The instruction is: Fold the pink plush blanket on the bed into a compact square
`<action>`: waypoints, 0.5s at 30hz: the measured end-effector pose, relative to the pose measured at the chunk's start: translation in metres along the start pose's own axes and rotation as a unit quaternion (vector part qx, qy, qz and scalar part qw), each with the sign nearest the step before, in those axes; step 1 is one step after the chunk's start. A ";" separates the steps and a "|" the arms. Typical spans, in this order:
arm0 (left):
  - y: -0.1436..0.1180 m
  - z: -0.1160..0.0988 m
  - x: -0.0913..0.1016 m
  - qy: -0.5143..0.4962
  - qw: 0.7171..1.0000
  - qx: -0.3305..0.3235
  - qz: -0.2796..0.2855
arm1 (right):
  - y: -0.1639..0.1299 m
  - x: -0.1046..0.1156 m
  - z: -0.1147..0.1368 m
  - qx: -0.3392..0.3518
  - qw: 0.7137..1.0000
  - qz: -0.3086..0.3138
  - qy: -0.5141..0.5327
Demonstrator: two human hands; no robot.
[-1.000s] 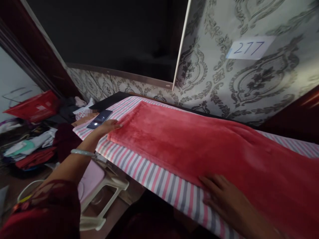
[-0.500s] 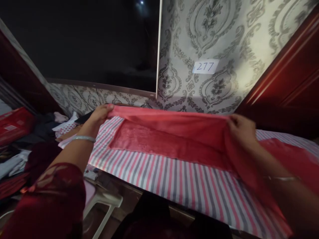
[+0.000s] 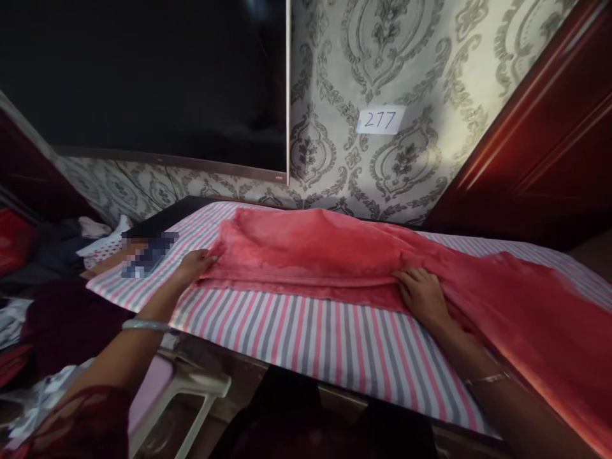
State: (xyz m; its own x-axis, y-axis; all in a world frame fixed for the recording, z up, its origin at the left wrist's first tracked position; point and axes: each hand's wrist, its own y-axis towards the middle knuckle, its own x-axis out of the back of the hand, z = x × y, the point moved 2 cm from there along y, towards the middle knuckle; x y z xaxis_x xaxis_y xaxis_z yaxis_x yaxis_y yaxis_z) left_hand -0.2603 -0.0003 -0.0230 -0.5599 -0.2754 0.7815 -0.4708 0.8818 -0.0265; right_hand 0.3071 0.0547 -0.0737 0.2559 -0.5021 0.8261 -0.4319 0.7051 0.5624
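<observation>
Two hands of mine rest on the red fleece blanket (image 3: 335, 248), which lies folded lengthwise on the table (image 3: 306, 331) under its pink, grey and white striped cover. At the far left, off the table's end, a heap of clothes (image 3: 57, 242) crowds the floor side, and a white plastic stool (image 3: 191, 389) stands just below the near left corner. On the table's left end a dark phone (image 3: 148, 255) lies near my left hand, apart from the blanket. My left hand (image 3: 194, 264) pinches the blanket's left corner, fingers closed on the fabric edge right at the fold, a bangle (image 3: 143, 326) on that wrist. Between my hands the folded edge runs straight along the stripes, with a wide bare band of striped cover open between it and the near table edge. My right hand (image 3: 421, 296) lies on the same near edge of the blanket, fingers curled over the fold and pressing on it; whether it truly grips, I cannot tell. To the right the blanket spreads loose and rumpled, reaching past the near edge. Behind, patterned wallpaper with a paper label (image 3: 380, 120) closes the far side, and a dark red door (image 3: 540, 140) boxes in the right
</observation>
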 end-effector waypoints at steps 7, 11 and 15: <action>0.000 -0.008 0.007 0.095 0.994 -0.016 -0.054 | -0.008 0.018 0.016 0.009 1.000 -0.002 -0.024; -0.005 -0.001 0.007 0.130 0.990 -0.010 -0.053 | -0.019 0.016 0.017 0.019 1.000 0.021 0.006; -0.004 0.000 0.008 0.107 0.993 0.001 -0.048 | -0.023 0.016 0.016 0.023 0.998 0.035 0.048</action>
State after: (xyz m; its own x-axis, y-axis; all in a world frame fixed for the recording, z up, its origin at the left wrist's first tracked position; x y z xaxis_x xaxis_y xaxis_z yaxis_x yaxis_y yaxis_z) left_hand -0.2631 -0.0059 -0.0167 -0.3552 -0.2699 0.8950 -0.5164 0.8547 0.0528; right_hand 0.3075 0.0227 -0.0743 0.3041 -0.4011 0.8641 -0.4899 0.7121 0.5029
